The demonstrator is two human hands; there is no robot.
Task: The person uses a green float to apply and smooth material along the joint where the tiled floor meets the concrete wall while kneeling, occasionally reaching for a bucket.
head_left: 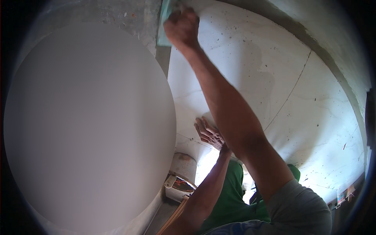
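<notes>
At the upper middle my right hand (181, 28) is closed at a pale green flat tool (162, 39), apparently gripping its handle, which is mostly hidden. The tool lies along the edge where a white marbled tiled surface (270, 58) meets rough grey cement (141, 19). My left hand (209, 133) rests lower down on the white surface, fingers spread, partly behind my right forearm. Fine dark cracks or joints and specks mark the white surface.
A large blurred grey oval covers the left half, hiding what is there. A grey cylindrical container (183, 163) and an oval object with a pale handle (184, 183) sit lower middle. A curved cement band (333, 70) borders the white surface. My green-clad legs show below.
</notes>
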